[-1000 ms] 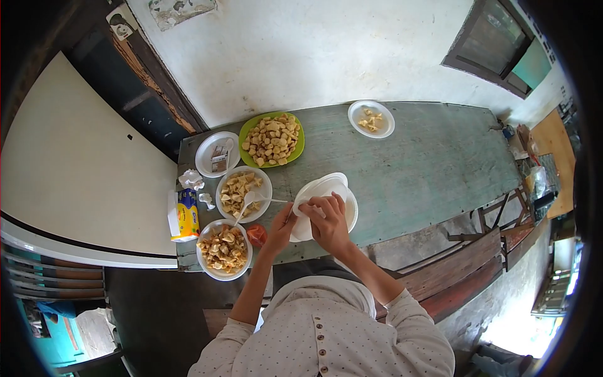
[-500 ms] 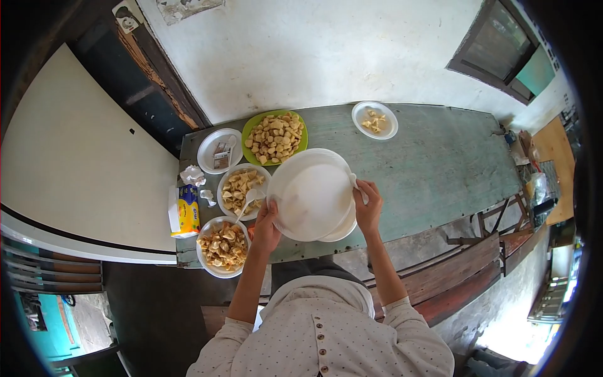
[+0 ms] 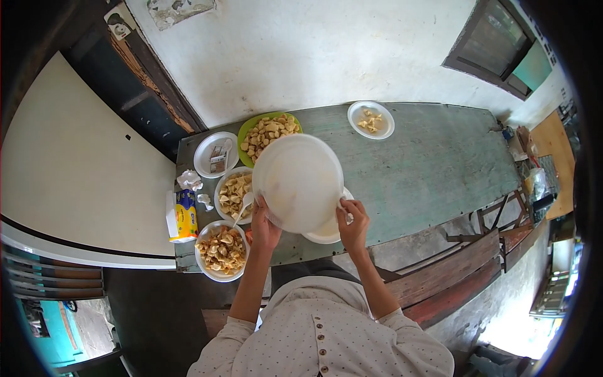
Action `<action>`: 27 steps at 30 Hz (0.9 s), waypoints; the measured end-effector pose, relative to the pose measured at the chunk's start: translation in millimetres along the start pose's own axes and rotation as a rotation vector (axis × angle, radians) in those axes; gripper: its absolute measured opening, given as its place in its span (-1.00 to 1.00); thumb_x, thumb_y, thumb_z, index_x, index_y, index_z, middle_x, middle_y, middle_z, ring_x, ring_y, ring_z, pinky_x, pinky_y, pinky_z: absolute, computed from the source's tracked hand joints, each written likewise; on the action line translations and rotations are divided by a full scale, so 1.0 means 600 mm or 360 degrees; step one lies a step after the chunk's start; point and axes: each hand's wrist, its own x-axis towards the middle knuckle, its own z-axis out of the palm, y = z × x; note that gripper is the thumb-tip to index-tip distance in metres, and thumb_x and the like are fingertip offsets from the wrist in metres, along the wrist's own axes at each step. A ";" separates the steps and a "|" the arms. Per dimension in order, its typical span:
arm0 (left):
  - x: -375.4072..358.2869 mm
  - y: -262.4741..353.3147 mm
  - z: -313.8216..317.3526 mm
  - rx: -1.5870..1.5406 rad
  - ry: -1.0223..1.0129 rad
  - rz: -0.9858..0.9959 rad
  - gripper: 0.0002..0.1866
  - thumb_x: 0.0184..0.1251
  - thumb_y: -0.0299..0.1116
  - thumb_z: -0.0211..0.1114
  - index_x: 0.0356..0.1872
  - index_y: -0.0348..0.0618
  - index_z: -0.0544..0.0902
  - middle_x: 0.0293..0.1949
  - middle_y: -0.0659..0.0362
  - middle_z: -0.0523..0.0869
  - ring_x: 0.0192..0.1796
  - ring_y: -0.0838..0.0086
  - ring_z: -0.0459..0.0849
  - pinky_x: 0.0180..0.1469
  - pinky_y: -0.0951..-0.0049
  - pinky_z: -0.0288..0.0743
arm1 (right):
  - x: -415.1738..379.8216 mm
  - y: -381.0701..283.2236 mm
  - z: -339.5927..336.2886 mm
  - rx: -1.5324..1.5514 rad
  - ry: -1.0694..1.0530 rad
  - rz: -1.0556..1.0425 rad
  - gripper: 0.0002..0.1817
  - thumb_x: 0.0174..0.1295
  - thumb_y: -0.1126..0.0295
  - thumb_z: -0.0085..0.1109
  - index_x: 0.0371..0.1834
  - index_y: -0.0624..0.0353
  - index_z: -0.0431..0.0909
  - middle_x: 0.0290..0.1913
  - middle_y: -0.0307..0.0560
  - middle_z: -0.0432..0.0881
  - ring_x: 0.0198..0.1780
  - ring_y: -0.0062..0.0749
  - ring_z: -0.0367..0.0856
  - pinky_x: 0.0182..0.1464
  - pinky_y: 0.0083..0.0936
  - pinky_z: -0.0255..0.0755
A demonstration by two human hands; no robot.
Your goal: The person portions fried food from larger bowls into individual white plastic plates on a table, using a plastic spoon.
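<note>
A large white plate (image 3: 298, 182) is raised above the table, tilted. My left hand (image 3: 265, 227) grips its lower left edge. My right hand (image 3: 353, 221) is closed on a small piece of white tissue (image 3: 344, 200) at the plate's right edge. Partly hidden beneath the raised plate, another white plate (image 3: 328, 234) lies near the table's front edge. To the left stand a bowl of pale pieces (image 3: 234, 193) with a white spoon (image 3: 245, 202) in it, a bowl of browner pieces (image 3: 221, 250) and a green plate of round pieces (image 3: 270, 133).
On the green table (image 3: 414, 163), a small plate with a few pieces (image 3: 371, 120) stands near the wall. At the left are a plate with a packet (image 3: 217, 155), crumpled tissues (image 3: 190, 180) and a tissue pack (image 3: 182, 217). A wooden bench (image 3: 452, 270) is at the front right.
The raised plate has moved up and slightly left and tilted differently, covering part of the green plate. My right hand has moved down and left, with the tissue now at the plate's right edge.
</note>
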 end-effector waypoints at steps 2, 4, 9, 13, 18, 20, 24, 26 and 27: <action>0.008 -0.002 0.007 -0.0052 -0.0003 -0.0003 -0.56 0.40 -0.20 -0.14 0.24 -0.10 0.15 0.17 0.14 0.35 0.18 0.33 0.38 0.16 0.17 0.34 | -0.010 -0.013 0.003 -0.0010 -0.0070 -0.0005 -0.83 -0.03 0.64 0.10 -0.31 0.37 0.55 -0.33 0.03 0.54 -0.36 -0.29 0.57 -0.31 -0.51 0.42; 0.012 -0.004 0.013 -0.0072 -0.0013 -0.0018 -0.55 0.40 -0.18 -0.14 0.24 -0.09 0.15 0.17 0.14 0.35 0.18 0.32 0.38 0.17 0.15 0.32 | -0.023 -0.014 0.010 -0.0046 -0.0137 -0.0090 -0.84 -0.04 0.65 0.11 -0.33 0.37 0.54 -0.32 0.03 0.54 -0.36 -0.26 0.57 -0.31 -0.50 0.42; 0.019 -0.028 0.014 -0.0090 0.0034 -0.0056 -0.53 0.39 -0.15 -0.12 0.24 -0.10 0.13 0.15 0.14 0.36 0.18 0.31 0.37 0.19 0.14 0.29 | -0.053 -0.055 0.022 -0.0210 -0.0381 -0.0423 -0.81 -0.11 0.62 0.14 -0.37 0.19 0.56 -0.31 -0.10 0.54 -0.26 -0.25 0.53 -0.07 -0.38 0.31; 0.007 -0.049 0.031 0.0021 0.0033 -0.0060 -0.51 0.37 -0.11 -0.08 0.21 -0.15 0.18 0.12 0.12 0.38 0.13 0.34 0.41 0.15 0.25 0.32 | -0.060 -0.065 0.033 -0.0343 -0.0513 -0.0470 -0.77 -0.07 0.58 0.10 -0.29 0.11 0.53 -0.29 -0.19 0.51 -0.24 -0.32 0.51 -0.01 -0.25 0.21; -0.002 -0.058 0.025 0.0228 0.0053 -0.0065 -0.49 0.34 -0.08 -0.04 0.18 -0.19 0.21 0.07 0.12 0.42 0.10 0.38 0.44 0.12 0.32 0.34 | -0.037 -0.085 0.031 -0.0225 -0.0514 -0.0482 -0.76 -0.10 0.60 0.14 -0.29 0.14 0.54 -0.29 -0.17 0.52 -0.25 -0.31 0.51 -0.03 -0.32 0.23; 0.004 -0.061 0.008 0.0163 0.0070 0.0030 -0.51 0.34 -0.09 -0.04 0.16 -0.19 0.24 0.06 0.14 0.44 0.09 0.39 0.44 0.10 0.34 0.36 | -0.021 -0.086 0.024 -0.0094 -0.0456 -0.0472 -0.78 -0.12 0.63 0.16 -0.34 0.19 0.55 -0.30 -0.14 0.54 -0.26 -0.29 0.52 -0.05 -0.38 0.25; 0.002 -0.034 -0.004 0.0041 0.0191 0.0042 -0.59 0.36 -0.16 -0.04 0.11 -0.19 0.29 -0.01 0.17 0.48 0.04 0.42 0.49 0.04 0.35 0.42 | 0.024 -0.054 -0.015 0.0106 0.0134 -0.0222 -0.82 -0.03 0.66 0.11 -0.31 0.29 0.51 -0.30 -0.09 0.55 -0.25 -0.32 0.49 -0.13 -0.53 0.30; 0.000 -0.024 -0.011 -0.0023 0.0255 -0.0002 -0.63 0.35 -0.21 -0.04 0.08 -0.18 0.34 -0.04 0.19 0.51 0.01 0.44 0.50 0.04 0.38 0.42 | 0.036 0.005 -0.030 0.0410 0.0251 0.0199 -0.86 0.12 0.55 0.03 -0.25 0.26 0.51 -0.25 -0.16 0.55 -0.22 -0.46 0.51 -0.17 -0.58 0.32; 0.000 -0.023 -0.014 -0.0025 0.0259 0.0004 -0.63 0.35 -0.21 -0.04 0.08 -0.18 0.34 -0.04 0.19 0.51 0.01 0.44 0.50 0.04 0.38 0.42 | 0.045 0.005 -0.042 0.0411 0.0244 0.0197 -0.86 0.12 0.55 0.03 -0.25 0.26 0.51 -0.25 -0.16 0.55 -0.22 -0.46 0.51 -0.17 -0.58 0.32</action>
